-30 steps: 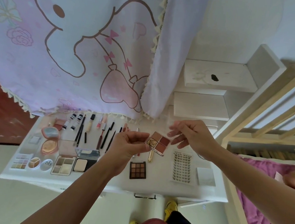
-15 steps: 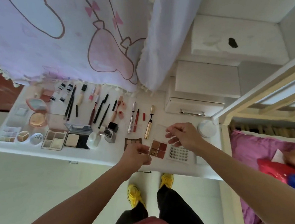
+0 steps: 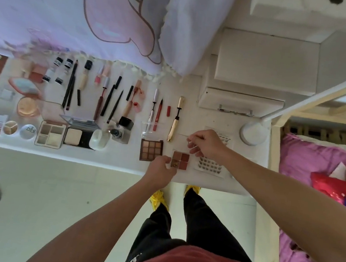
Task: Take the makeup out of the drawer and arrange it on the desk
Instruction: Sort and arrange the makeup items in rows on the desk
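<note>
Two hands work at the near edge of the white desk (image 3: 121,157). The left hand (image 3: 160,168) pinches the near-left corner of the small square four-pan palette of red-brown shades (image 3: 182,160). The palette sits on the desk between a brown nine-pan eyeshadow palette (image 3: 151,150) and a white tray of false lashes (image 3: 210,166). The right hand (image 3: 207,145) hovers just beyond it, thumb and forefinger pressed together; whether they hold anything cannot be told.
</note>
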